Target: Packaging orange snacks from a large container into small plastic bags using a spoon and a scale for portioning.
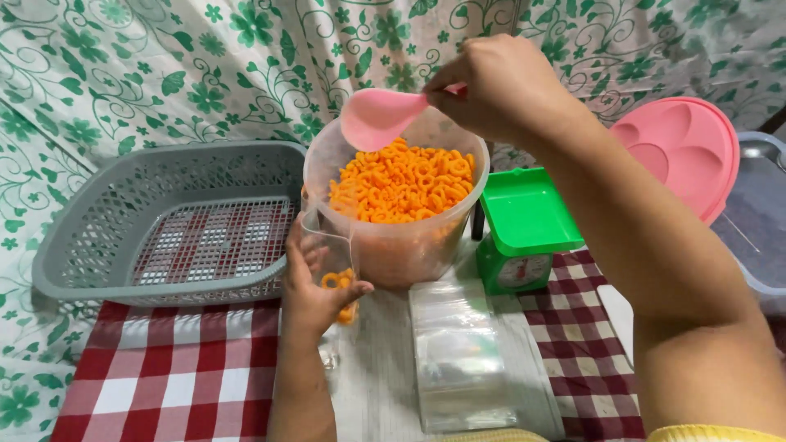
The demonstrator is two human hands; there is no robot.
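Above the round translucent plastic tub [409, 237] heaped with orange ring-shaped snacks [403, 182], the right hand [499, 86] pinches the handle of a pink plastic scoop [378, 117], its grip closed tight on that handle, with the scoop's bowl tilted over the snacks just below it. Down and to the left of that grip, against the near wall of the tub, the left hand [315, 282] holds a small clear plastic bag [332, 245] upright, fingers and thumb clamped on its lower part; a few orange rings lie in the bottom of the bag beside the thumb. Just right of the left hand's grip, a stack of flat clear plastic bags [458, 352] lies on the surface covered by a red-and-white checked cloth [176, 372]. Left of both hands sits a grey perforated plastic basket [90, 237], touching or nearly touching the tub. Right of the tub, under the right forearm, stands a small green kitchen scale [524, 221] with a dial face. Beyond the forearm, a round pink plastic lid [684, 147] leans at the edge.
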